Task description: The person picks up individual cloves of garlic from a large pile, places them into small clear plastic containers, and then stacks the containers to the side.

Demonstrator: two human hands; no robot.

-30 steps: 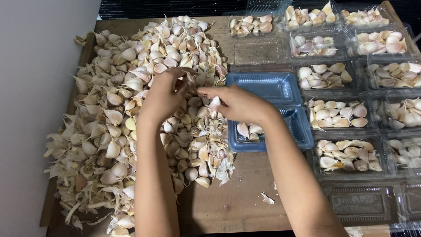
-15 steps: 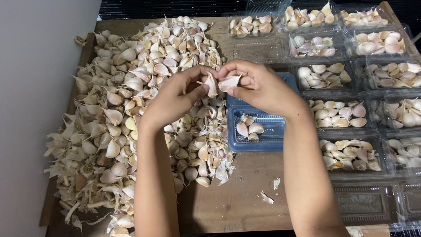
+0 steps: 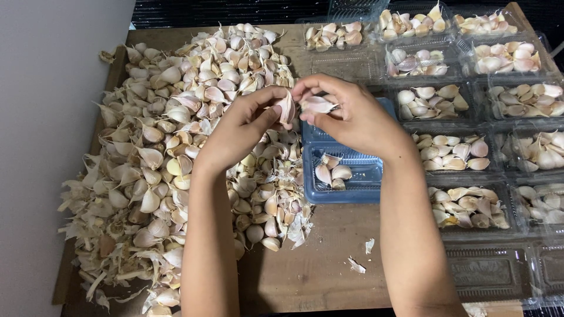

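Roughly speaking, the sorting looks well under way but far from finished: eleven or so clear plastic trays [image 3: 446, 103] on the right already hold garlic cloves, a blue tray [image 3: 343, 185] at the middle holds only a few cloves [image 3: 332, 174], and two clear trays at the lower right [image 3: 490, 271] hold nothing, while a large heap of loose garlic cloves [image 3: 176, 147] and papery skins covers the left part of the wooden board [image 3: 317, 258]. Both hands are raised together above the far end of the blue tray, between the heap and the filled trays. The left hand [image 3: 241, 132] pinches one clove [image 3: 286, 108] between thumb and forefinger; its fingers are closed on it, and the clove stands nearly upright in the picture, long axis running top to bottom, the tip seeming to point toward the far edge of the board. The right hand [image 3: 352, 117] clamps a second clove [image 3: 317, 104] with its thumb and curled fingers; that one lies crosswise, long axis left to right, the narrower end toward the right. The two cloves sit just beside each other, almost touching. A few skin scraps [image 3: 356, 265] lie on the bare board near the person's forearms.
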